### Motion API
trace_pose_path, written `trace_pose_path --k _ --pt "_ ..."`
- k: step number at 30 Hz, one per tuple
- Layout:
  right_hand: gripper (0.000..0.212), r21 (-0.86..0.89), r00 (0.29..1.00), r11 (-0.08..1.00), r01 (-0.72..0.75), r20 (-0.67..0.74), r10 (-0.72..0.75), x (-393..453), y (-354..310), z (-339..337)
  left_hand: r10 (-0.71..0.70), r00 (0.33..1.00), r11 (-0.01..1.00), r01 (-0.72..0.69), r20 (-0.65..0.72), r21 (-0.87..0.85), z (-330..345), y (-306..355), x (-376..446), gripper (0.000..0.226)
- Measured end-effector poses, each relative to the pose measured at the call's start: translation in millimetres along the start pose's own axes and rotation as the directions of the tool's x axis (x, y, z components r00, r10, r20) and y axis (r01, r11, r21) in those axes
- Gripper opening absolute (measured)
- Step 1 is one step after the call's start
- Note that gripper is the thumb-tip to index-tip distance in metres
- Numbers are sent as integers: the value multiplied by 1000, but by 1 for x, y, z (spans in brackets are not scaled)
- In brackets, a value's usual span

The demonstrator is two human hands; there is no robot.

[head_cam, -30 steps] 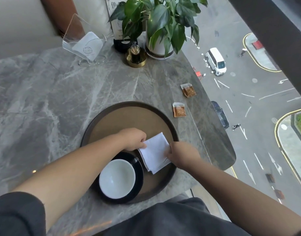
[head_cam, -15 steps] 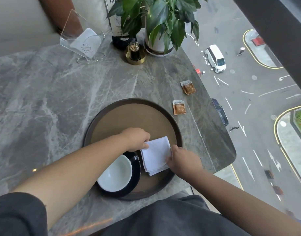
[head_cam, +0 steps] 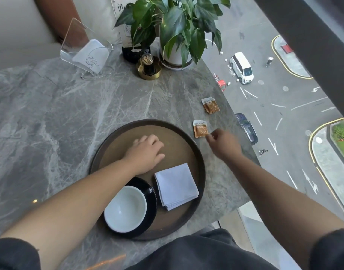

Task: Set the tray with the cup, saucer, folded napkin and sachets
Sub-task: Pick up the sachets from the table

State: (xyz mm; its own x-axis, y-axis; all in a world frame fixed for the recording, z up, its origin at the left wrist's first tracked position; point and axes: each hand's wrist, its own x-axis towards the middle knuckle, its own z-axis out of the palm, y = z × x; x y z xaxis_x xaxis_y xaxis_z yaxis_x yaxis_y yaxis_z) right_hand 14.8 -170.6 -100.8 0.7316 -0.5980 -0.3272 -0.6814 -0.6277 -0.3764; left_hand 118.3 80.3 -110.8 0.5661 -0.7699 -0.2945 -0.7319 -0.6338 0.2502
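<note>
A round brown tray point(head_cam: 177, 141) lies on the grey marble table point(head_cam: 60, 117). On its near part a white cup point(head_cam: 126, 208) sits on a black saucer point(head_cam: 150, 199). A folded white napkin point(head_cam: 176, 186) lies flat just right of them. My left hand point(head_cam: 146, 151) rests palm down on the tray's middle, holding nothing. Two brown sachets lie on the table right of the tray: a nearer sachet point(head_cam: 200, 129) and a farther sachet point(head_cam: 210, 105). My right hand point(head_cam: 223, 142) reaches over the tray's right rim, its fingertips at the nearer sachet's lower right corner. That sachet still lies flat.
A potted plant point(head_cam: 175, 26), a brass toothpick holder point(head_cam: 148, 68) and a clear acrylic napkin stand point(head_cam: 87, 53) line the table's far side. The table's curved right edge runs just past the sachets, against a window over a street far below.
Both hands let go of the napkin, which now lies on the tray. My left hand moved up to the tray's middle. My right hand moved up and right to the nearer sachet.
</note>
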Motion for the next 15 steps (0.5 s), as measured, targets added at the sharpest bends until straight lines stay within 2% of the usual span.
trace_pose_path --k 1,5,11,15 --pt "36 -6 1000 1000 -24 -4 24 15 1 -1 -27 999 999 27 -18 46 1 -4 3 48" --pt "38 -4 996 996 -93 20 93 49 -4 4 -115 987 987 100 115 126 14 -19 4 70" --pt "39 22 998 999 -43 -47 44 47 -14 26 -154 980 983 139 125 117 23 -26 3 72" --pt "25 96 998 994 -55 -7 56 53 -14 26 -160 981 984 148 114 104 27 -25 3 72"
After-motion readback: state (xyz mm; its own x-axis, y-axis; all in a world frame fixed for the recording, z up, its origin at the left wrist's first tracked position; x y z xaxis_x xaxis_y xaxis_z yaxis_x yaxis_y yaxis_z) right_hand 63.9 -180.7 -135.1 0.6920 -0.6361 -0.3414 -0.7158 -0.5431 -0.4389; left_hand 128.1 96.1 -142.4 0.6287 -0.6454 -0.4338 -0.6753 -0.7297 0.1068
